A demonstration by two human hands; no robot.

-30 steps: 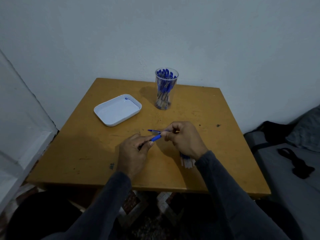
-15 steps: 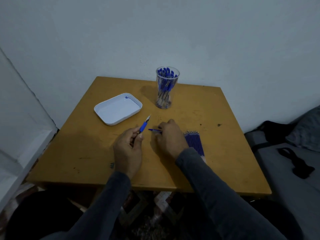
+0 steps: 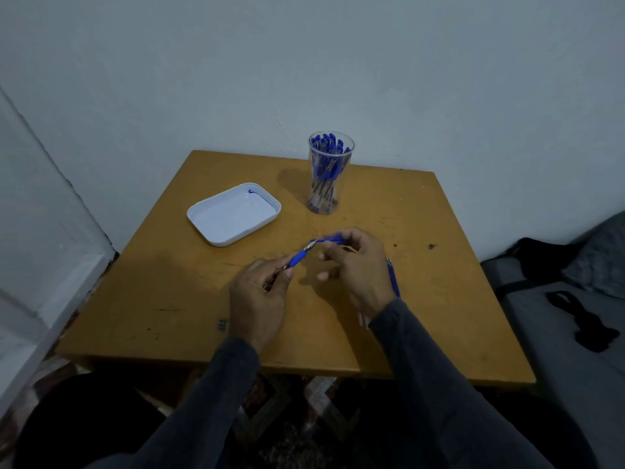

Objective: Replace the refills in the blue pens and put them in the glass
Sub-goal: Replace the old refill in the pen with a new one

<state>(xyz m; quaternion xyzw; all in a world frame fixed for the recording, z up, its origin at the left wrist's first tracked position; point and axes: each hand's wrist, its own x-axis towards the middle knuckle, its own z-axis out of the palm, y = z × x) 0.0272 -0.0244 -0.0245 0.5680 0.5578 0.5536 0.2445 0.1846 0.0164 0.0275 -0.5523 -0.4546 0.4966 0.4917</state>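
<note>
My left hand [image 3: 260, 296] grips a blue pen [image 3: 297, 258] by its barrel, its tip pointing up and to the right. My right hand [image 3: 355, 265] pinches a blue pen cap [image 3: 329, 239] right at that tip. A bundle of blue refills [image 3: 392, 279] lies on the table, mostly hidden behind my right wrist. The clear glass [image 3: 329, 174] holding several blue pens stands upright at the back of the wooden table [image 3: 169, 299].
A white tray [image 3: 233, 214] lies at the back left of the table, with a blue ink smear in its far corner. A grey bed with dark cloth items [image 3: 581, 319] borders the table on the right. White walls stand behind and to the left.
My right hand picked the blue cap up off the table and brought it to the pen's tip. My left hand tilted the pen toward the right hand.
</note>
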